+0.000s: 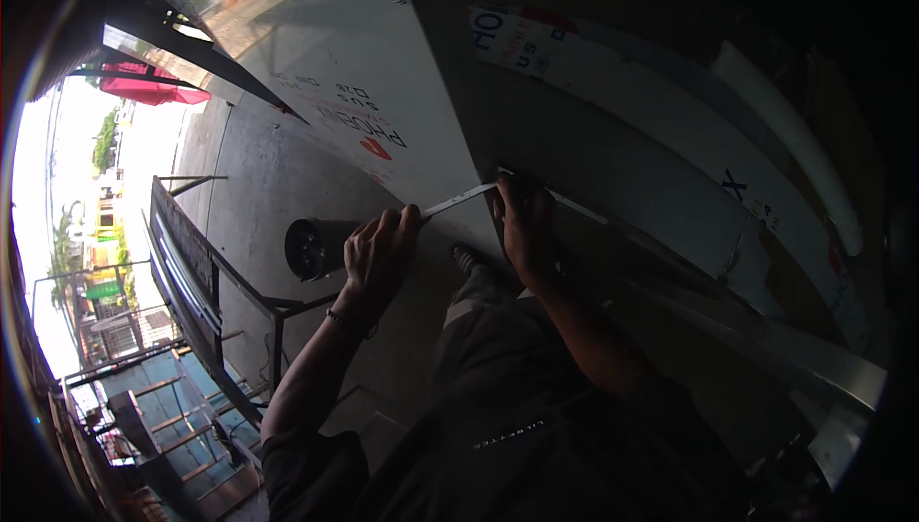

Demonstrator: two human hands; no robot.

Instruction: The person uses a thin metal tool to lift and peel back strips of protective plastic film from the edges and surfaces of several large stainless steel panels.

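A narrow pale strip [459, 199] with small dark marks, like a ruler or tape blade, stretches between my two hands. My left hand [381, 249] is closed round its lower left end, a dark bracelet on the wrist. At its other end my right hand [525, 221] grips the strip, fingers bent at the corner of a large film-covered metal sheet [383, 82]. The strip crosses just below that sheet's lower tip. To the right of my right hand a dark panel [593, 158] slopes away. Shadow hides my right fingertips in part.
A black bucket [304, 252] stands on the concrete floor [258, 163] left of my left hand. Further left is a dark metal frame [206, 273]. Curved film-covered sheets [670, 111] and a long metal edge [814, 369] lie right. My foot [466, 257] is below the strip.
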